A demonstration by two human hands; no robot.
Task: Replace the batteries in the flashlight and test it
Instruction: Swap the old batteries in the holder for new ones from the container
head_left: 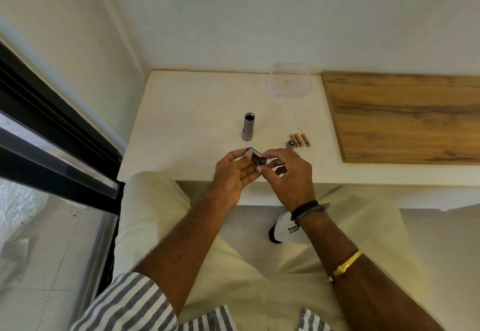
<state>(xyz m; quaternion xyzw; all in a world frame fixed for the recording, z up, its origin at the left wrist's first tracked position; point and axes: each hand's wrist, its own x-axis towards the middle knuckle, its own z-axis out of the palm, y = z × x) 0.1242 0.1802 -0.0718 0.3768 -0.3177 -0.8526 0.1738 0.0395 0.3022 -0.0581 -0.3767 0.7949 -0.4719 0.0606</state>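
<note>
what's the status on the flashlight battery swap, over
Left hand and right hand both grip the battery holder. Flashlight body upright, open, empty. Three batteries and end cap on the counter. Nothing in the way.

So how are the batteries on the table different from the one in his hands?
The three batteries on the table look copper-brown; the battery in the holder shows orange and white. Those three lie loose side by side beside the round cap; this one sits in a black holder gripped by the left hand and right hand. All are small cylinders.
</note>
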